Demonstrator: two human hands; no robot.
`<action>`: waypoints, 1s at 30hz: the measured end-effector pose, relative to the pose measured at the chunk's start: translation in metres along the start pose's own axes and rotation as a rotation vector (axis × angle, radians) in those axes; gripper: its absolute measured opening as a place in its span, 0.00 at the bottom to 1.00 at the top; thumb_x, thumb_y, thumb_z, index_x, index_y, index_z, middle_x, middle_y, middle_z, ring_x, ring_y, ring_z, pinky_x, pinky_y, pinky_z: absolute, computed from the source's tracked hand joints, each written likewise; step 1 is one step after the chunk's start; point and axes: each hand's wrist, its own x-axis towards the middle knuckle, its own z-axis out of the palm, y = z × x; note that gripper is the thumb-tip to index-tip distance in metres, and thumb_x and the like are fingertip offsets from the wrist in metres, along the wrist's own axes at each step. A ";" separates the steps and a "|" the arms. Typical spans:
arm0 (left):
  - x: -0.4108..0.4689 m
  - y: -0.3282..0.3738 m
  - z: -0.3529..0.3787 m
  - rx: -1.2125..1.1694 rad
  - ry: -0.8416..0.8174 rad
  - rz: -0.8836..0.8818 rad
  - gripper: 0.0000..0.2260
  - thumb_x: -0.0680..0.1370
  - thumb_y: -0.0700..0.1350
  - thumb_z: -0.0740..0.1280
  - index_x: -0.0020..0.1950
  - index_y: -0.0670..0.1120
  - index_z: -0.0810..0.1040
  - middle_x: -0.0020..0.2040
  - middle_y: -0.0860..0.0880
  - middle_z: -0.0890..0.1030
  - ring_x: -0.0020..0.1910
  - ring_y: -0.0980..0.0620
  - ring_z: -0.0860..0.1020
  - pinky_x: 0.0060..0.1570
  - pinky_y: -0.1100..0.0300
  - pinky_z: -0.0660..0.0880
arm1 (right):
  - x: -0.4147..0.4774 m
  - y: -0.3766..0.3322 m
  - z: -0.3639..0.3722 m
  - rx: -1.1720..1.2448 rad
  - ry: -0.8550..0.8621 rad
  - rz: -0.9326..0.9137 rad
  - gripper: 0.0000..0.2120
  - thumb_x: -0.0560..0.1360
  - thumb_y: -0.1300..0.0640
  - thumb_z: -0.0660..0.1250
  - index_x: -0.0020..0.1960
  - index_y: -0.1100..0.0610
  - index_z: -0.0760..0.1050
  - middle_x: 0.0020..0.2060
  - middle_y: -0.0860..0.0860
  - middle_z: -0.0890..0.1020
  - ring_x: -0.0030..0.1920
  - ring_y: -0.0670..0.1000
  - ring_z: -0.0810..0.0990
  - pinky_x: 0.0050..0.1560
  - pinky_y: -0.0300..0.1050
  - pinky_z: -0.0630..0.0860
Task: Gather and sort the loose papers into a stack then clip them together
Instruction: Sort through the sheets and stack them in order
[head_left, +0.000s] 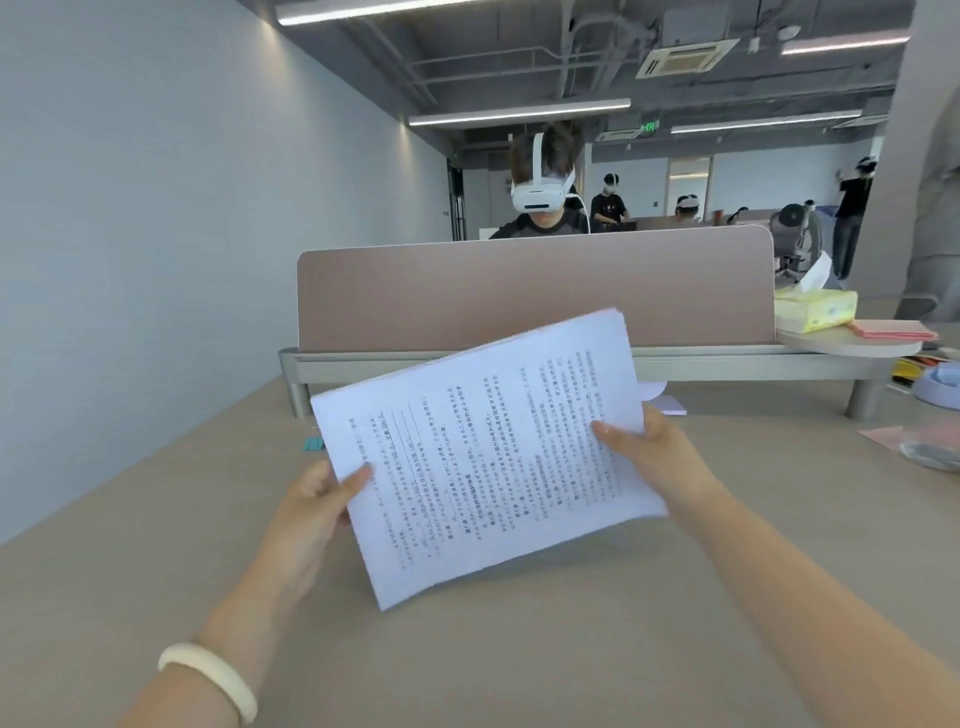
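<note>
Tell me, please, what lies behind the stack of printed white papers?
Left of the paper stack a small teal object peeks out, right of it a pale pad, on the beige desk; anything between is covered.

Head-worn camera looks forward and down, close over the desk (156, 545).

An open-plan office is being shown. A long desk (156, 571) is being divided by a low screen (535, 291), with a swivel chair (792, 221) beyond. The room is being lit by strip lights (519, 111) beside a ceiling air-conditioning unit (685, 58).
</note>
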 end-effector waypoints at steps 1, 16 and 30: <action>0.005 0.012 -0.004 -0.037 0.085 0.060 0.18 0.77 0.43 0.67 0.66 0.48 0.73 0.63 0.45 0.79 0.57 0.49 0.80 0.63 0.50 0.72 | 0.007 -0.019 -0.006 -0.109 -0.001 -0.044 0.07 0.76 0.56 0.67 0.54 0.51 0.78 0.53 0.49 0.83 0.51 0.51 0.82 0.49 0.44 0.76; 0.000 0.059 0.043 0.012 -0.231 0.053 0.16 0.74 0.42 0.69 0.62 0.45 0.78 0.57 0.46 0.84 0.55 0.46 0.83 0.57 0.48 0.78 | 0.027 -0.160 0.018 -1.048 -0.191 -0.549 0.15 0.70 0.47 0.72 0.41 0.58 0.72 0.34 0.49 0.69 0.40 0.51 0.68 0.36 0.44 0.60; 0.001 0.056 0.026 -0.022 -0.276 -0.028 0.23 0.61 0.55 0.79 0.55 0.52 0.82 0.54 0.51 0.85 0.53 0.50 0.83 0.62 0.45 0.74 | 0.007 -0.050 0.035 0.301 -0.131 -0.158 0.10 0.79 0.57 0.63 0.57 0.55 0.78 0.51 0.49 0.86 0.49 0.48 0.85 0.49 0.46 0.80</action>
